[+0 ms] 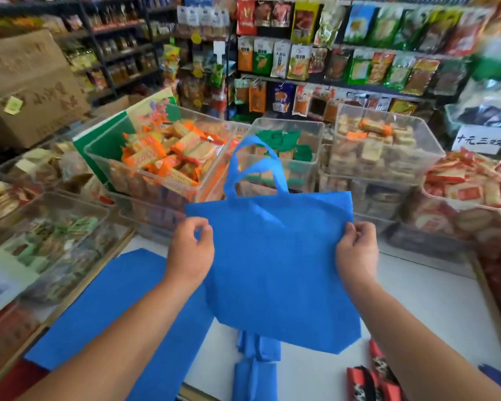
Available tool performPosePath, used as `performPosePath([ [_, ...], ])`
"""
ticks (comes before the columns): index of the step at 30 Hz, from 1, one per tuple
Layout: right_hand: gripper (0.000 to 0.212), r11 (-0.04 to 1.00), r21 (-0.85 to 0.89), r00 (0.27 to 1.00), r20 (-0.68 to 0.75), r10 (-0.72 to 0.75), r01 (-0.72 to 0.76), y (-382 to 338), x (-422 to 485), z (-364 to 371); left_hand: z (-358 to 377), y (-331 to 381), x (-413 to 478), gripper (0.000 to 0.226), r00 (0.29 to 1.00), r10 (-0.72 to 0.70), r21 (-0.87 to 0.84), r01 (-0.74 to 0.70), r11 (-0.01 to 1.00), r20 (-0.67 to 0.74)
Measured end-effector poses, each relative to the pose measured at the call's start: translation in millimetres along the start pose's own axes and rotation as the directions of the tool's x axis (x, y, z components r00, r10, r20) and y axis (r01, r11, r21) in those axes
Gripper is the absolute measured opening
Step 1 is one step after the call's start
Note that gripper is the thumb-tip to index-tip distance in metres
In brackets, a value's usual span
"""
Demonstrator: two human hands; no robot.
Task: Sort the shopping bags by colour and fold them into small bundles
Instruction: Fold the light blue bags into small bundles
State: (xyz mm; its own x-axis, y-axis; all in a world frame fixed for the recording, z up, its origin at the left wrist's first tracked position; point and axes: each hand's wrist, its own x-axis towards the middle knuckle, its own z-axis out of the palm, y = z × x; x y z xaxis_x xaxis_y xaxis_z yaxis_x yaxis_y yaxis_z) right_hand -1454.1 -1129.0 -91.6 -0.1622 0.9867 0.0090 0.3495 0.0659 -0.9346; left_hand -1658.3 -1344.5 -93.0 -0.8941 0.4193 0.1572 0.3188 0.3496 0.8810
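The shelves [344, 53] of hanging snack packets fill the back of my view, with a big cardboard box [32, 82] to the far left. Below them stand clear plastic bins; the nearest one [145, 172] holds orange-wrapped snacks. In front of the bins is the white counter [417, 299] I am working at.

On the counter's left side a blue bag lies flat [113, 308], reaching out past the near edge. Between my hands I hold another blue shopping bag [281, 261] up off the counter, spread wide and facing me, its two handles [237, 163] sticking up in front of the bins. Its lower edge hangs over the middle of the counter.

Just under that edge sit folded blue bundles [256, 369], and to their right, near my right forearm, red patterned bundles [370, 383].

My left hand [190, 250] pinches the bag's left edge below the top corner, fingers curled. My right hand [357, 250] grips the right edge at about the same height, fingers curled round the cloth.
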Motion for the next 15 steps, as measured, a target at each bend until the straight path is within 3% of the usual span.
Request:
performPosePath([
  [2, 0.019, 0.997, -0.005, 0.997, -0.011, 0.074, -0.074, 17, 11, 3, 20, -25, -9, 0.016, 0.980, 0.026, 0.097, -0.046, 0.994, 0.198],
  [5, 0.019, 0.978, -0.034, 0.977, -0.068, 0.201, -0.204, 50, 32, 10, 43, -45, -23, 0.041, 0.887, 0.023, 0.194, -0.126, 0.973, 0.460],
  [11, 0.029, 0.928, -0.002, 0.912, -0.187, 0.365, -0.372, 94, 63, 20, 83, -95, -18, 0.056, 0.644, -0.111, 0.333, -0.233, 0.913, 0.757],
  [13, 0.038, 0.948, -0.133, 0.953, -0.142, 0.269, -0.288, 112, 60, 24, 94, -120, -21, 0.065, 0.563, -0.161, 0.380, -0.296, 0.877, 0.810],
  [15, 0.041, 0.909, -0.406, 0.995, 0.015, 0.102, -0.087, 137, 40, 30, 104, -141, -24, 0.070, 0.504, -0.203, 0.414, -0.352, 0.839, 0.839],
])
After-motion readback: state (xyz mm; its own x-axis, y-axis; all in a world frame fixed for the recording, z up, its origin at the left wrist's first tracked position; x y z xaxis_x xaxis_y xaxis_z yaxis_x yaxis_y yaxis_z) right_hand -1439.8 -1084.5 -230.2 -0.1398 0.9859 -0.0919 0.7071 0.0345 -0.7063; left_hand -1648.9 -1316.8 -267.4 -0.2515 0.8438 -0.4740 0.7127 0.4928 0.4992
